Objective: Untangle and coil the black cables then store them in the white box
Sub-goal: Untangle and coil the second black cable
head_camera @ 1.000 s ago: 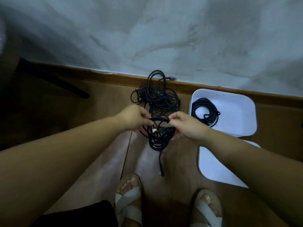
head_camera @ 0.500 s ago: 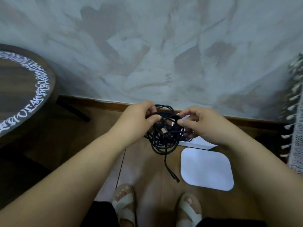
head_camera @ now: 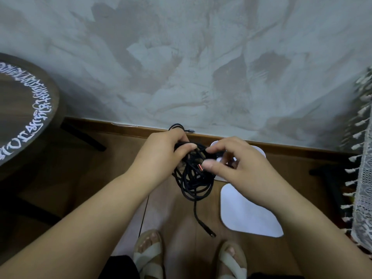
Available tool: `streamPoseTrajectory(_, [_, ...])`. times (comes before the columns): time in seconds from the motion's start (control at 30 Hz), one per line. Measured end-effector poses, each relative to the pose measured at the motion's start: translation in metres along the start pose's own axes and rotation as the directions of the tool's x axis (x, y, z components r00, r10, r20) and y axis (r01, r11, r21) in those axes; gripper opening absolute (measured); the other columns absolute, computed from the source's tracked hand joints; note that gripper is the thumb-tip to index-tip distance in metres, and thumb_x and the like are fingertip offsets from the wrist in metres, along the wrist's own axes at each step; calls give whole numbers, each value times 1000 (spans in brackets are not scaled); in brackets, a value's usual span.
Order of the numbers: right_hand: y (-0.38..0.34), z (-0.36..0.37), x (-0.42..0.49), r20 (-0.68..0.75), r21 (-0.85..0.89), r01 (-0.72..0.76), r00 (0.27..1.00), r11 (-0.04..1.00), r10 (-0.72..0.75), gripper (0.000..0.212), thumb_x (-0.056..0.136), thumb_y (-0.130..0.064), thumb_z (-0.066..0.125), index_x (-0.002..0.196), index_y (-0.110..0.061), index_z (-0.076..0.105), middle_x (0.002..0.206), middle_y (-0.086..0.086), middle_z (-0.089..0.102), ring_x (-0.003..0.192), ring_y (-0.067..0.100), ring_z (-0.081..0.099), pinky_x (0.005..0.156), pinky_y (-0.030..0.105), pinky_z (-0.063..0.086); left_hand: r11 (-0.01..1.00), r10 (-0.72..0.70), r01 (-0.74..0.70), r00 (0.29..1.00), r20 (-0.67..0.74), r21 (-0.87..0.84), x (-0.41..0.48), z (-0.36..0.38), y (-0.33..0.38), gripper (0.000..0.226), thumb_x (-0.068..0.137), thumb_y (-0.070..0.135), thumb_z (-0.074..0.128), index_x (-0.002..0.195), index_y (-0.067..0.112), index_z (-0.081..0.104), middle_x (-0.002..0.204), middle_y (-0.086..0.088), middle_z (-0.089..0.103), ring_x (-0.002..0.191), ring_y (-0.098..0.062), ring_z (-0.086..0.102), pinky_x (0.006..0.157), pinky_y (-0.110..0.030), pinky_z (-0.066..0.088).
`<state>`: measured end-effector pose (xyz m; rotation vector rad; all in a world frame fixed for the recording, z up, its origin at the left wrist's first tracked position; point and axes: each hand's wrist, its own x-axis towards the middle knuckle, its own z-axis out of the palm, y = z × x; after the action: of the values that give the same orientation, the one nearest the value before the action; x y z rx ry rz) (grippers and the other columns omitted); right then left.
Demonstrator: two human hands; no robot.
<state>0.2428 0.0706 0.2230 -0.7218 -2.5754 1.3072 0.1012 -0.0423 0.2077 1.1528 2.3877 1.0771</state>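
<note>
Cables, black: tangle gripped by left hand, strand pinched by right hand; uncoiled, outside white box

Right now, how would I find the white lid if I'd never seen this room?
Find the grey wall, then look down to the wooden floor. By the right sandal lies a flat white lid. Unlike the white box beyond it, half hidden behind the right hand, it has no walls.

Open floor lies between the round table and the white box.
</note>
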Motion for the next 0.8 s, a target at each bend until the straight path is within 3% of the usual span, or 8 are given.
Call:
streamPoseTrajectory(0.07, [3,4,2,80,-128,48,996,991,-38,51,60,-63,67,105,-39,59,109,-21,51,98,-3,49,84,18,41,999,-19,19,1000,10,-29,1,1,-1,15,89,27,63,78,17,61,57,-1,64,52,-8,60,58,-24,48])
streamPoseTrajectory(0.13, [8,6,4,72,-226,91,994,970,-77,38,73,-46,72,108,-34,64,109,-20,49,91,-6,47,81,15,38,999,-25,25,999,30,-28,1,2,-1,15,89,28,62,77,18,60,59,-3,66,51,-7,61,57,-24,49])
streamPoseTrajectory(0.27, [9,3,6,61,-247,84,996,965,-71,2,82,-32,69,83,-33,68,95,-21,49,84,-5,48,73,12,37,999,-28,28,1000,13,-15,2,2,0,16,90,31,60,81,18,60,66,-1,69,53,-6,62,61,-31,53])
streamPoseTrajectory(0.4, [6,-4,3,80,-254,77,995,964,-59,14,82,-33,68,70,-38,61,87,-16,55,79,-1,50,68,12,36,997,-27,27,1000,-1,76,2,0,0,18,90,36,58,79,22,60,66,5,66,66,-8,61,67,-37,52])
streamPoseTrajectory(0.5, [7,-11,2,21,-231,40,999,972,-36,25,85,-40,60,64,-27,62,77,-7,59,71,6,52,64,21,42,998,-39,39,999,-4,47,0,-1,-2,19,90,34,59,78,20,61,70,5,68,75,-11,63,73,-38,51])
streamPoseTrajectory(0.6, [5,-11,1,-18,-132,40,999,990,-43,12,82,-33,68,72,-28,65,71,-6,62,58,6,53,58,20,44,999,-37,37,999,-20,10,-2,1,0,18,91,30,60,78,17,61,67,8,67,70,-6,59,72,-32,48])
streamPoseTrajectory(0.67, [2,-7,0,104,-63,34,994,997,-27,9,79,-28,73,84,-34,67,69,-4,63,47,6,52,57,24,49,999,-19,20,999,-29,39,-4,2,3,18,91,31,59,81,17,63,66,8,65,69,-5,58,68,-29,45])
streamPoseTrajectory(0.8, [2,1,1,343,-177,9,938,984,53,29,81,-33,71,98,-51,55,65,-8,61,44,8,58,62,27,54,1000,-10,10,1000,-22,18,-6,5,6,15,91,31,59,85,18,63,69,8,65,72,-8,60,68,-29,46])
